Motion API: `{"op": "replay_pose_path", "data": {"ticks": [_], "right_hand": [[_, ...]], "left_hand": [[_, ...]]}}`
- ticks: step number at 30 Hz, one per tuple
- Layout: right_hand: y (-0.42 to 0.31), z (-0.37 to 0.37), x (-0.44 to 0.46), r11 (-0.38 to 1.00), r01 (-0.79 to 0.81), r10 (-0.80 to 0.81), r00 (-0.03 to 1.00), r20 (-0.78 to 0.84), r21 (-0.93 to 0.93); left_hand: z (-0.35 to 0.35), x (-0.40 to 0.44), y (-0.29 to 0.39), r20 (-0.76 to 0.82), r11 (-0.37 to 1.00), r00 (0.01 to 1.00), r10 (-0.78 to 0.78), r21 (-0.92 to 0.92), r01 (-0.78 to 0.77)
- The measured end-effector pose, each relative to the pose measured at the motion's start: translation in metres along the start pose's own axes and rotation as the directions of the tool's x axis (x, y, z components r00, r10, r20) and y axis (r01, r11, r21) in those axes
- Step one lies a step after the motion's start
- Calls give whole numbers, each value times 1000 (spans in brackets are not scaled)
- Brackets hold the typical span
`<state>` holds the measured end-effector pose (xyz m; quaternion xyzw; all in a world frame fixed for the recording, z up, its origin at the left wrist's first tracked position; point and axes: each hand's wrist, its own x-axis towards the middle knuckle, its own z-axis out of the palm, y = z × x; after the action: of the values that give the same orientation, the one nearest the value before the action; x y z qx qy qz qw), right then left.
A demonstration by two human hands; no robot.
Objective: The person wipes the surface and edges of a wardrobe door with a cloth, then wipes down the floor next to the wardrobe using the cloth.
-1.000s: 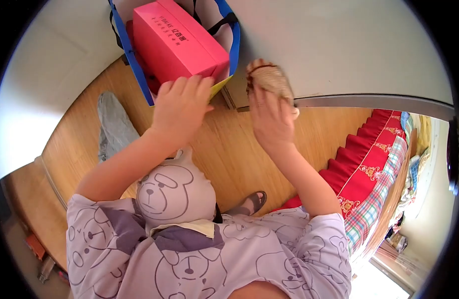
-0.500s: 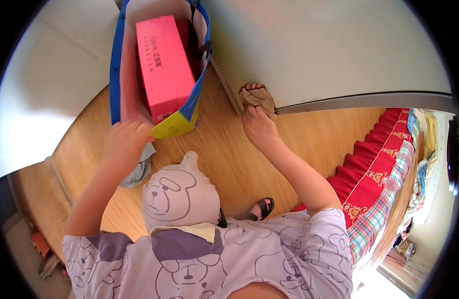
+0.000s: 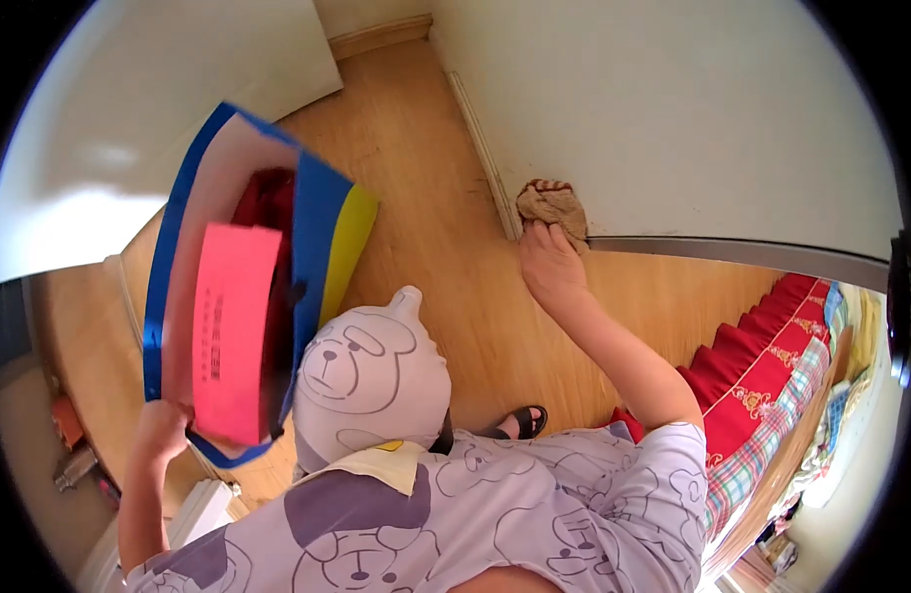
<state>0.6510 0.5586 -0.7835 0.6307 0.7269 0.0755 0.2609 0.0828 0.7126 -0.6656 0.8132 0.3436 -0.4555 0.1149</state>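
Left hand clenches the near rim of a blue-and-yellow bag, pink cardboard box already inside; right hand, bunched, holds tan cloth at the white wall.

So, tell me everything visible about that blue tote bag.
The open tote bag is blue outside with a yellow section, pale inside, and looks like coated fabric. It seems tilted, at the view's left, mouth toward the camera. The left hand grips its near rim. Inside are a pink lettered box and something dark red. Contact with the floor can't be told.
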Motion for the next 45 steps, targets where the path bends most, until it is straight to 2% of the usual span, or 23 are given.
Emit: {"op": "replay_pose_path", "data": {"ticks": [2,6,9,16,20,22,23,24,25,27,28,29,30,32,34,36,37,38,39,40,42,43,45], "right_hand": [[0,0,0,1000,13,-14,1000,7,4],[0,-9,-4,999,16,-15,1000,3,-29],[3,-13,-6,999,48,-48,999,-5,0],[3,-1,-1,981,76,-81,997,-19,-176],[5,1,0,997,65,-65,998,6,-30],[5,-1,2,999,33,-31,998,-51,32],[6,-8,3,986,18,10,986,-166,164],[6,-16,3,956,17,65,961,-269,293],[4,-27,3,957,6,71,964,-255,289],[-3,-46,7,791,-77,327,892,-311,607],[-9,-47,11,791,-92,334,893,-301,605],[-16,-45,13,691,-128,419,873,-249,711],[-21,-41,12,573,-162,497,849,-183,803],[-21,-32,3,510,-201,542,830,-131,836],[-12,-43,-22,580,-123,423,890,-169,806],[5,-65,-55,618,-45,472,819,-325,785],[14,-81,-80,827,-278,487,787,-378,488],[35,-94,-83,828,-276,485,790,-375,488],[59,-111,-83,858,-286,500,660,-561,428],[82,-128,-80,877,-311,478,499,-723,366],[108,-147,-75,885,-394,323,133,-937,249],[111,-149,-67,872,-418,308,66,-949,254],[108,-149,-52,843,-445,380,96,-920,302]], "left_hand": [[46,-11,0,215,990,975,-64,138,34],[107,-31,22,565,991,815,127,-40,-127],[84,-42,58,639,991,758,131,-110,-79],[-30,-17,84,714,935,670,203,60,-348],[-195,-18,115,80,808,812,577,-200,-555],[-225,21,126,-462,708,689,559,-166,-686],[-252,57,150,-562,603,687,461,-369,-707],[-263,99,171,-574,542,730,371,-504,-672],[-251,154,194,-666,262,628,403,-573,-776],[-244,216,259,-508,217,666,546,-682,-698],[-246,220,286,-375,-85,726,577,-911,-403],[-245,222,307,-232,-343,724,650,-939,7],[-242,231,322,-224,-337,711,666,-941,19],[-235,253,346,-342,-626,705,622,-757,185],[-227,261,360,-336,-640,697,634,-733,228],[-221,258,363,-481,-696,729,488,-718,-7],[-219,262,362,-478,-699,730,489,-716,-1],[-217,267,361,-705,-607,666,244,-647,-462],[-214,270,361,-887,-368,458,53,-444,-817],[-216,270,361,-885,-371,462,54,-447,-814],[-223,259,361,-997,21,40,63,-38,-999],[-227,255,366,-997,13,41,62,-40,-999],[-235,250,376,-992,9,-111,-64,111,-994]]}}
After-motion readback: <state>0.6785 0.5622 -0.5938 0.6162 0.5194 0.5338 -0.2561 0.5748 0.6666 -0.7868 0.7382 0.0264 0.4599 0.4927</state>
